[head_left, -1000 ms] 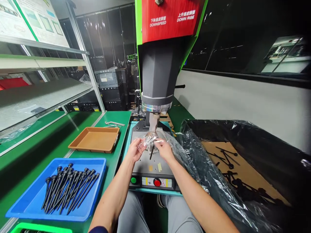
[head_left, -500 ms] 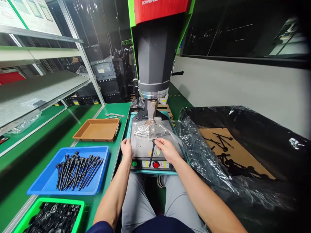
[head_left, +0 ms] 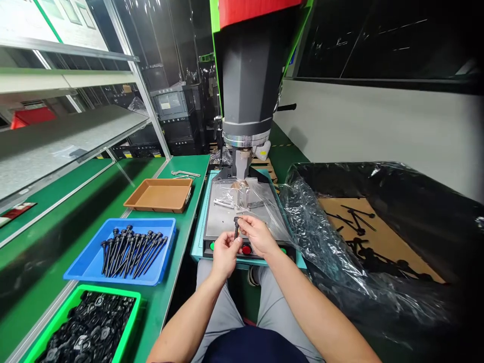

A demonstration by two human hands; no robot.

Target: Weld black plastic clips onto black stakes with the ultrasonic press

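Note:
Just in front of the machine's base plate I hold a black rod with a wider round head (head_left: pixel 236 228), head upward. My right hand (head_left: pixel 259 237) pinches it near the head. Lower down, the fingers of my left hand (head_left: pixel 226 253) close around its shaft, so its lower part is hidden. Behind my hands, under the press head (head_left: pixel 245 136), a metal fixture (head_left: pixel 242 195) stands on the plate (head_left: pixel 215 222) with clear plastic film over it. The red button (head_left: pixel 246 249) on the machine's front shows between my hands.
On the green bench at left are a brown tray (head_left: pixel 162 207), a blue tray (head_left: pixel 77 275) of similar black rods, and a green bin (head_left: pixel 136 302) full of small black parts. A wrench (head_left: pixel 185 174) lies behind. At right, a plastic-lined container (head_left: pixel 321 252) holds black rods on cardboard (head_left: pixel 389 237).
My left hand has come from the plate's left edge to the rod and closed on its shaft. The right hand keeps its hold near the head. The camera view has shifted slightly.

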